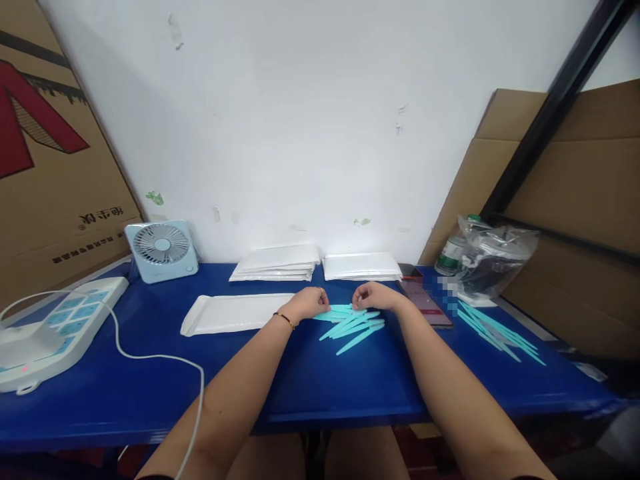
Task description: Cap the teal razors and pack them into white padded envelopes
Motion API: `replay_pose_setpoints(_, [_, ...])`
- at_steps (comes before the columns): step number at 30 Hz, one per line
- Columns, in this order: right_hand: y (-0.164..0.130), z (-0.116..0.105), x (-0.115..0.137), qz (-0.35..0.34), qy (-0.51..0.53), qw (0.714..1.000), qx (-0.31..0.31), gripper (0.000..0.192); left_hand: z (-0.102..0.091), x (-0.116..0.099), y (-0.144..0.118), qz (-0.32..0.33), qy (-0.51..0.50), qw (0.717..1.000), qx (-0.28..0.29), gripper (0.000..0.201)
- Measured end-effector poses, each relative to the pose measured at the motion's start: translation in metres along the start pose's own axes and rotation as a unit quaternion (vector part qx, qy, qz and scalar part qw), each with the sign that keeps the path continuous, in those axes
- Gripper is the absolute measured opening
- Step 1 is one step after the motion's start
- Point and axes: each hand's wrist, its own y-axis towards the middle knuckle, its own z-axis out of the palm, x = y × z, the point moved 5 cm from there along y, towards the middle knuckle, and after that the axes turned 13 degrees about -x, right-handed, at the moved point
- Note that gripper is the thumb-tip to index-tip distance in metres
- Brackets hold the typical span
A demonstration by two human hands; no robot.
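Observation:
A small pile of several thin turquoise plastic sticks [353, 325] lies fanned out on the blue table [310, 380], near its middle. My left hand [309, 303] rests on the pile's left end, fingers curled onto the sticks, a ring and a thin bracelet showing. My right hand [375, 295] sits at the pile's upper end, fingers curled down on the same sticks. Both hands pinch or gather the sticks; the exact grip is small and hard to read. A flat white padded envelope [233, 313] lies open-ended just left of my left hand.
Two stacks of white envelopes [277, 263] [361, 266] lie by the wall. More turquoise sticks [495, 331] and a phone [426, 303] lie to the right, by a plastic bag [493, 257] and bottle. A small fan [161, 251], a white device [53, 330] and its cable are at left.

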Motion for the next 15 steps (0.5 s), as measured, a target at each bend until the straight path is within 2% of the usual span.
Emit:
replay_pose_setpoints(3, [-0.004, 0.004, -0.002, -0.008, 0.037, 0.999, 0.018, 0.027, 0.001, 0.006, -0.003, -0.005, -0.032, 0.999, 0.034, 0.023])
replay_pose_setpoints(6, [-0.008, 0.007, -0.001, -0.019, 0.047, 0.999, 0.021, 0.027, -0.002, 0.008, -0.004, -0.009, -0.064, 0.997, 0.035, 0.023])
replay_pose_setpoints(11, [-0.007, 0.002, 0.002, -0.027, 0.047, 0.998, -0.035, 0.025, -0.013, 0.008, -0.005, 0.009, -0.078, 0.996, -0.035, 0.019])
replay_pose_setpoints(15, [-0.007, 0.002, 0.004, -0.025, 0.078, 0.995, -0.049, 0.029, -0.017, 0.007, -0.006, 0.009, -0.104, 0.992, -0.077, 0.016])
